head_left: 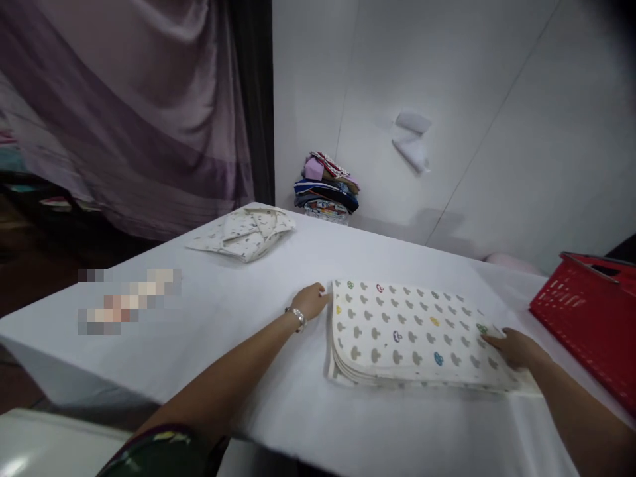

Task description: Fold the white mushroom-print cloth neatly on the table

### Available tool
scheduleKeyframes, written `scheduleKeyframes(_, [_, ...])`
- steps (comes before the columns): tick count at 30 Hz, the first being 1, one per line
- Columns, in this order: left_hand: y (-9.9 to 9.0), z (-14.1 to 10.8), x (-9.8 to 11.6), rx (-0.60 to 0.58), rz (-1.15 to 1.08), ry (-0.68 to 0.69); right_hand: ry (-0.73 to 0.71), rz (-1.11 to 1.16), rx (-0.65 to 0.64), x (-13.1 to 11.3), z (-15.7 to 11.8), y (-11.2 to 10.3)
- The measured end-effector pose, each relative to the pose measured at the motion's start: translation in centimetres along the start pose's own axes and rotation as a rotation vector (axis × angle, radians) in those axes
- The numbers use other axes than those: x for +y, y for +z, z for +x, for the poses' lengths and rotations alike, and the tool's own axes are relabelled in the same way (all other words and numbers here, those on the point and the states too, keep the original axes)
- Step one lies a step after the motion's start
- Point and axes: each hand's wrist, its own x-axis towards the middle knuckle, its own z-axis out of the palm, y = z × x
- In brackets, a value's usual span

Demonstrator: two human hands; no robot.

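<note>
A folded white cloth (412, 331), printed with grey mushrooms and a few coloured ones, lies flat on the white table (278, 371). Several layers show along its rounded front left corner. My left hand (311, 302), a bracelet on its wrist, is beside the cloth's left edge, fingers bent and slightly apart, with nothing visible in them. At the right end, my right hand (519, 348) grips the cloth's edge, one finger or thumb on the top layer and the rest partly hidden. Farther back on the left sits a loosely folded, printed white cloth (248, 233).
A red plastic basket (586, 324) stands at the right edge. Behind the table, a stack of folded fabrics (326, 189) rises by the wall. A purple curtain (163, 119) hangs at left. One pixelated patch on the table's left side cannot be made out.
</note>
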Motion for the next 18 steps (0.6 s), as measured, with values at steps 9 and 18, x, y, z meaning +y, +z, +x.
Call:
scheduleKeyframes(9, [3.2,3.5,0.6,0.125,-0.029,0.099,-0.603,0.102,-0.054,-14.9,-7.2,2.4])
scheduleKeyframes(18, [3.6,3.9,0.1,0.174,-0.06,0.143,-0.889,0.402,-0.175,-30.6,-14.4,7.9])
